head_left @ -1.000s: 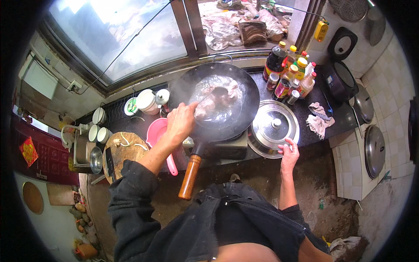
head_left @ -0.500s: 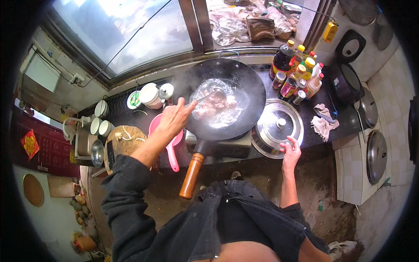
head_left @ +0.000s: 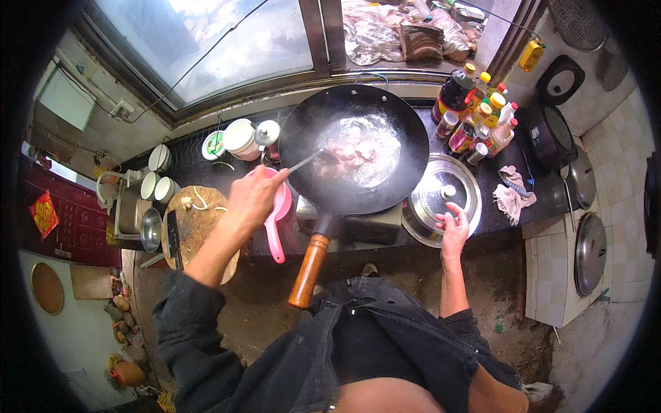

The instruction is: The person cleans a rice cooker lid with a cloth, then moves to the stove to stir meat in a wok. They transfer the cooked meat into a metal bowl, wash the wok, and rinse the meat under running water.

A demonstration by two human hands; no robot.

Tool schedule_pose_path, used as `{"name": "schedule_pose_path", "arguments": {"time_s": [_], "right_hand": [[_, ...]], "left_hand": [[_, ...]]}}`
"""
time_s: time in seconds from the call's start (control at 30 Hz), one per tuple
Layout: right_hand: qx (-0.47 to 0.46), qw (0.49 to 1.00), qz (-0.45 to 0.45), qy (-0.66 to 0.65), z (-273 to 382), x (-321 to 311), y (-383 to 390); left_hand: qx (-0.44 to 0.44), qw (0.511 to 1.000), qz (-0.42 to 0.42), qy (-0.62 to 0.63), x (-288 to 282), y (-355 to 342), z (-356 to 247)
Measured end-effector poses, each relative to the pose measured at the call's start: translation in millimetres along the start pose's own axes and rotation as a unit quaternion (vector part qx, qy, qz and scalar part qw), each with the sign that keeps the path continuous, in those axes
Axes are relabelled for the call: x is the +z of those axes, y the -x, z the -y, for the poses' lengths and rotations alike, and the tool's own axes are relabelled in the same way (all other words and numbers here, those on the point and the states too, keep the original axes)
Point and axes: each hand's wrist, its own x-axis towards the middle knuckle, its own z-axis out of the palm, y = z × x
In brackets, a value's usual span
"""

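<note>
Stirring with a thin metal utensil (head_left: 306, 162), the person's left hand (head_left: 253, 198) is closing around its handle while the tip is reaching into the black wok (head_left: 354, 148). The right hand (head_left: 454, 230) is resting loosely open, fingers spread, at the near rim of a steel lid (head_left: 441, 199) lying on the counter just right of the wok, gripping nothing.

Steam is rising off the pale meat in bubbling liquid (head_left: 361, 148), so a scald to the left wrist is looking possible if the hand is drifting lower over the pan. The wok's wooden handle (head_left: 308, 272) is jutting toward the person's body, and a bump from the hip could be tipping hot liquid out. The pink ladle (head_left: 279, 217) is lying half under the left hand, and could be getting knocked to the floor.

Sauce bottles (head_left: 475, 113) are crowding together just right of the wok, most of them capped and part-filled with dark or amber liquid. White lidded jars (head_left: 244, 138) are standing left of it, contents hidden. A small steel bowl (head_left: 150, 230) beside the round chopping board (head_left: 200, 220) is showing nothing clearly inside.
</note>
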Motion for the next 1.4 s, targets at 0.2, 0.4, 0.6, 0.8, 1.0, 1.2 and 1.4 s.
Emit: {"name": "schedule_pose_path", "arguments": {"time_s": [0.2,0.4,0.6,0.8,1.0,1.2,1.4], "right_hand": [[-0.018,1.0,0.012,0.012,1,3,0],[-0.007,1.0,-0.013,0.015,-1,-15,2],[-0.003,0.998,-0.05,0.024,-3,-39,0],[0.011,0.998,-0.051,0.031,-6,-42,-2],[-0.024,0.999,0.025,0.037,-5,-11,-8],[0.015,0.996,0.07,0.047,9,2,12],[0.075,0.961,0.246,0.098,-1,24,57]], "left_hand": [[-0.049,0.993,-0.015,0.111,22,-42,-26],[0.001,0.995,-0.008,0.095,30,-69,-54],[0.022,0.998,0.043,0.039,5,-19,-29],[-0.021,0.996,0.091,-0.008,-29,13,-8],[-0.036,0.995,0.027,0.088,30,-27,-32],[-0.065,0.989,-0.034,0.129,32,-55,-47],[-0.022,0.999,-0.007,0.031,21,-26,-40]]}}
